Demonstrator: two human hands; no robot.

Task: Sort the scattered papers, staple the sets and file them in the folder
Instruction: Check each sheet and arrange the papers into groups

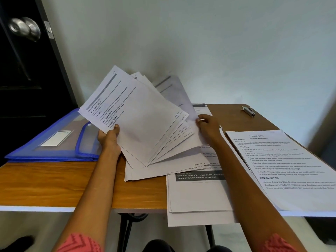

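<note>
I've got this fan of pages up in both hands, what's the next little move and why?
Probably pull the sheet your right hand pinches clear of the fanned pages your left hand holds, and lay it on a matching table pile. The handwritten page numbers at the corners show they are still unsorted.

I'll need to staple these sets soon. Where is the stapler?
In the head view the stapler lies alone at the table's far right corner, beyond the right hand.

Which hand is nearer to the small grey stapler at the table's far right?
Right. The right hand pinches a sheet of the fanned white papers, left of and nearer than the small grey stapler. The left hand grips those papers further left, beside the blue folder.
</note>
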